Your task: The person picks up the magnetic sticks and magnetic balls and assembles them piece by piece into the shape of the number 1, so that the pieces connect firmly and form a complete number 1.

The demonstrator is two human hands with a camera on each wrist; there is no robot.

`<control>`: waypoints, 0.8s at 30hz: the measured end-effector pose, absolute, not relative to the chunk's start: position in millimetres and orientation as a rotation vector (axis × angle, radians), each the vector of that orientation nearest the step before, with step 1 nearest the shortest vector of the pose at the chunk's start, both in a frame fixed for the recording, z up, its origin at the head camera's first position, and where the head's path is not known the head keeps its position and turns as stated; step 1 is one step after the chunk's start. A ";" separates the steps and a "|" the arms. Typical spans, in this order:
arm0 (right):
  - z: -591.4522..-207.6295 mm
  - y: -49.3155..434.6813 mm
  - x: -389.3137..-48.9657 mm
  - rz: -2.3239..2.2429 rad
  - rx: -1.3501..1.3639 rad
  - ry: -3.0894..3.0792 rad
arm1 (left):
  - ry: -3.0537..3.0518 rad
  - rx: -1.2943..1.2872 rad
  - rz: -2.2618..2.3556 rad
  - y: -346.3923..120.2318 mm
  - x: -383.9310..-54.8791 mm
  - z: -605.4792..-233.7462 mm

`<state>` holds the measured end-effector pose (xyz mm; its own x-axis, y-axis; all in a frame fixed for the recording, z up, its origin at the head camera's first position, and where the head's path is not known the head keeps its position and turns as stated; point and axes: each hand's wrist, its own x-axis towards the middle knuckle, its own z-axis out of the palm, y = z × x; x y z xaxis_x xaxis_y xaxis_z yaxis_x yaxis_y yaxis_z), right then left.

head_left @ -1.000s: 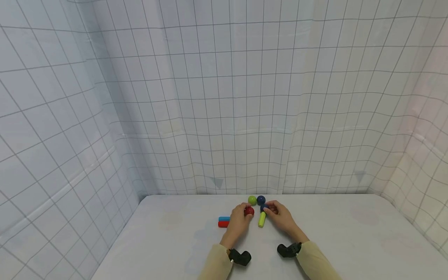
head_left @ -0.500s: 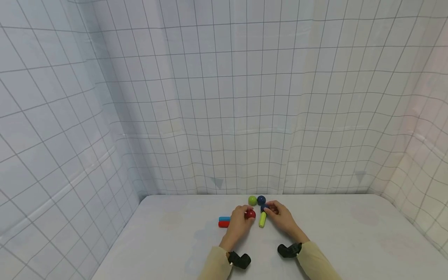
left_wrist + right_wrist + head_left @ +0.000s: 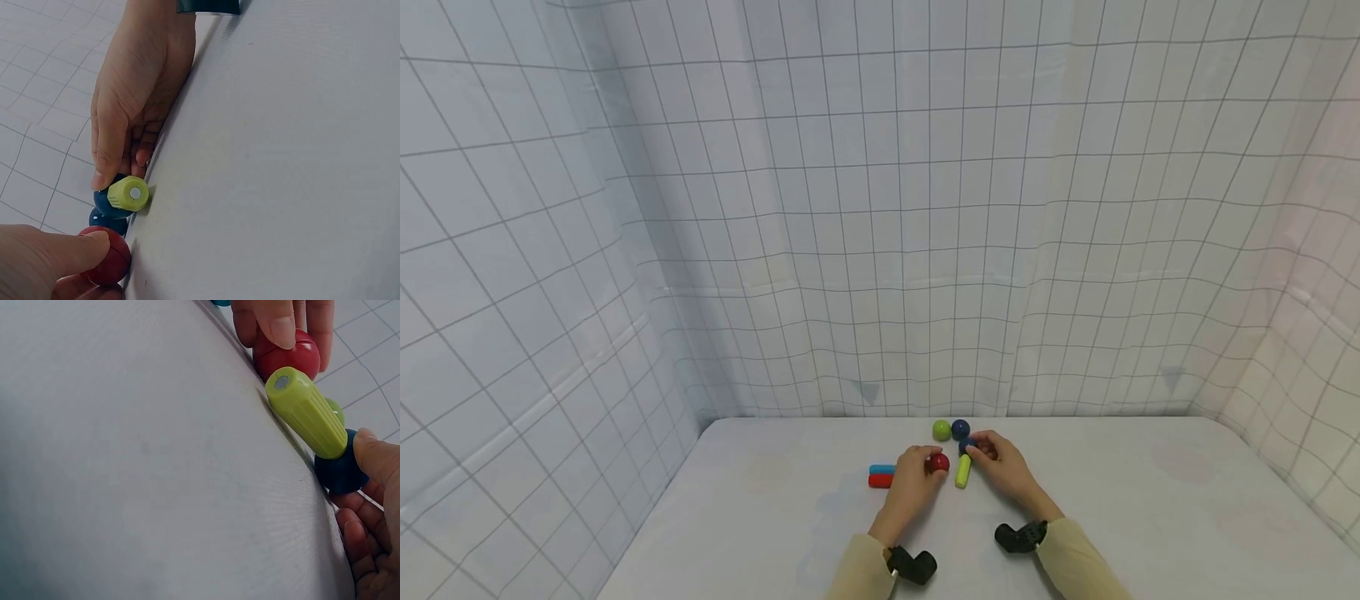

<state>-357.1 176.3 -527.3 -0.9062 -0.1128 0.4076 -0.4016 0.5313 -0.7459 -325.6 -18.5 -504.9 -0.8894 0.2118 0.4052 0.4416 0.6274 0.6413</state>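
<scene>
Between thumb and fingers my left hand [image 3: 912, 479] holds a red ball [image 3: 289, 360] low at the white table. My right hand [image 3: 1006, 471] pinches a dark blue ball [image 3: 339, 475], its thumb on the near side. A yellow-green magnetic rod [image 3: 306, 414], with a small metal disc in its end, has its far end against this blue ball and points back toward the person. The red ball is just left of the rod, close to its free end. Behind the right hand's ball sit a second dark blue ball [image 3: 960, 429] and a green ball [image 3: 942, 430], side by side.
Left of the left hand lie a light blue rod [image 3: 882, 469] and a red rod [image 3: 880, 481], parallel and partly covered by that hand. The white tabletop [image 3: 760, 517] ends at a hanging white grid-patterned curtain [image 3: 925, 250]. Each wrist wears a black camera.
My left hand has drawn the red ball a little toward the person and to the right, nearer the yellow-green rod. The right hand and its blue ball stay almost still.
</scene>
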 end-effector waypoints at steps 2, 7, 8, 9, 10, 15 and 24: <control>-527.5 176.3 -358.3 1.327 0.398 -2.485 | -2.552 -0.533 -1.123 -18.8 -325.4 -506.1; -526.7 175.2 -361.2 1.356 0.310 -2.546 | -2.540 -0.528 -1.146 -19.9 -325.4 -508.5; -526.3 175.0 -361.3 1.359 0.306 -2.550 | -2.539 -0.524 -1.156 -20.0 -325.2 -508.5; -525.7 174.8 -361.1 1.358 0.303 -2.552 | -2.534 -0.523 -1.163 -20.1 -325.0 -508.7; -525.2 174.8 -360.7 1.358 0.305 -2.551 | -2.534 -0.518 -1.169 -20.1 -324.8 -508.9; -523.7 174.8 -358.4 1.355 0.313 -2.546 | -2.528 -0.512 -1.183 -21.2 -324.0 -510.5; -525.0 175.6 -360.2 1.360 0.325 -2.545 | -2.495 -0.533 -1.196 -25.2 -319.8 -512.5</control>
